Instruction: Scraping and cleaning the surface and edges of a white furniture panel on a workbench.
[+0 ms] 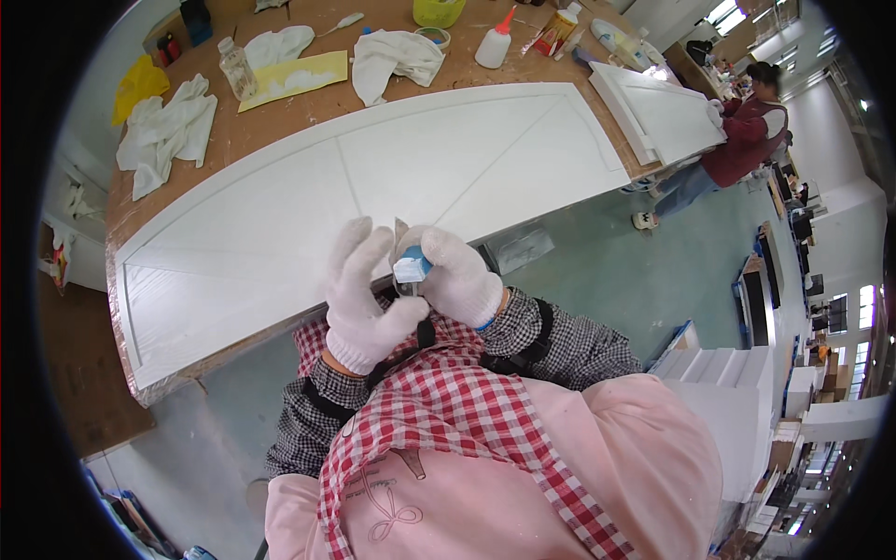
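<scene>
My right hand (457, 280), in a white knit glove, is closed round a small blue and white piece (413, 266). A thin grey tip (400, 230) shows just above it between the gloves; whether it belongs to the same piece I cannot tell. My left hand (359, 294), gloved the same way, is beside it with fingers raised and apart and its thumb pointing toward my right hand. Both hands are in front of my body, at the near edge of a long white panel (271, 205) with thin lines across its face.
Behind the panel, the brown table (308, 70) bears white cloths (397, 61), a yellow sheet (294, 79), a clear bottle (237, 70) and a red-tipped white bottle (495, 42). At the right, a person in a red vest (747, 131) stands by another white panel (663, 112). White boards (719, 373) are stacked behind me.
</scene>
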Demonstrator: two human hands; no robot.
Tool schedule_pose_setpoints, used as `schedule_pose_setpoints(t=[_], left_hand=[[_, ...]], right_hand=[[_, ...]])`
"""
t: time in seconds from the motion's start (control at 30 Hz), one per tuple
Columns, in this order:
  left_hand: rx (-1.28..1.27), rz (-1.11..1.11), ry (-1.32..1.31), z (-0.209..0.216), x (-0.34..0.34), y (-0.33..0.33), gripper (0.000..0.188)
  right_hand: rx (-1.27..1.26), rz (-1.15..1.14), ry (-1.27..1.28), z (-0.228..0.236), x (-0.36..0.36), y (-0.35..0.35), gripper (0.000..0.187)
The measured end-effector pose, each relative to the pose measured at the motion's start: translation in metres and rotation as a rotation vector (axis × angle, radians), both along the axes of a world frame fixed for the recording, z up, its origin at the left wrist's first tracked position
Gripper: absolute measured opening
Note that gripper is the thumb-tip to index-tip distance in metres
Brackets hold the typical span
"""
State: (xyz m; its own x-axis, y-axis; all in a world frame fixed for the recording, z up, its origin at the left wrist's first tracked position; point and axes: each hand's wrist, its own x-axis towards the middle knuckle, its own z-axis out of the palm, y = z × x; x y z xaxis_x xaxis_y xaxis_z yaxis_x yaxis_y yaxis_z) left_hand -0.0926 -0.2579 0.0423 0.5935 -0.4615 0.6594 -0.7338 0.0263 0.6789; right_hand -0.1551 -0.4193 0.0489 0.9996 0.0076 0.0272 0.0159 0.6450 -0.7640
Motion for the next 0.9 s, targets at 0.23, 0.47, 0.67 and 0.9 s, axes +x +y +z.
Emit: schedule_pose_setpoints(t=[0.23, 0.47, 0.67, 0.9], left_hand=[[0.062, -0.038, 0.105, 0.021, -0.013, 0.002, 0.073], [0.007, -0.059, 0.504, 0.012, -0.023, 0.003, 0.05], [-0.31, -0.082, 0.738, 0.027, -0.005, 0.02, 0.034], [0.085, 0.389, 0.68, -0.037, 0.095, 0.058, 0.035]], right_hand=[[0.13, 0.141, 0.09, 0.003, -0.012, 0.014, 0.045], [-0.318, -0.013, 0.125, 0.019, -0.022, 0.024, 0.037], [-0.565, -0.221, 0.382, 0.029, -0.023, 0.018, 0.03], [-1.607, -0.291, 0.594, 0.044, -0.003, -0.024, 0.051]])
